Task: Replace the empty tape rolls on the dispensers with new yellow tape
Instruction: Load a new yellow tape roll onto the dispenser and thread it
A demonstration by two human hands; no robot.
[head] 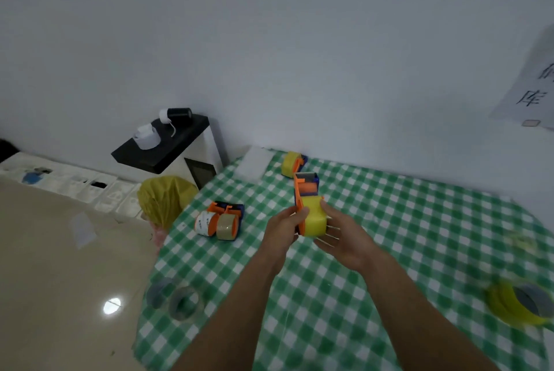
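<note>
Through the head camera I saw both hands raised over the middle of the checked table (404,265), working on one thing. The left hand (283,228) gripped the held dispenser (306,190) by its orange side plate, fingers curled round the frame with the thumb on the near edge. The right hand (341,238) grasped the yellow roll (314,219), thumb on top and fingers spread beneath it. The roll sat on the near end of that dispenser, against the orange plate; I could not tell if it was fully seated on the hub. The dispenser's blade end pointed away from me, tilted up off the cloth. At the far edge of the table, close to the wall, a second dispenser (293,163) lay already carrying yellow tape. Left of the hands, a pair of dispensers (227,210) lay side by side on the cloth, one with a white-labelled roll (205,222), the other with a brownish roll (227,227). A blurred stack of yellow tape (509,306) lay at the near right. Two greyish cores (175,298) lay at the near left edge of the table. Off the table to the left stood a yellow bag (166,198) and a black-topped cabinet (162,147). A paper sign (533,86) hung on the right wall.
</note>
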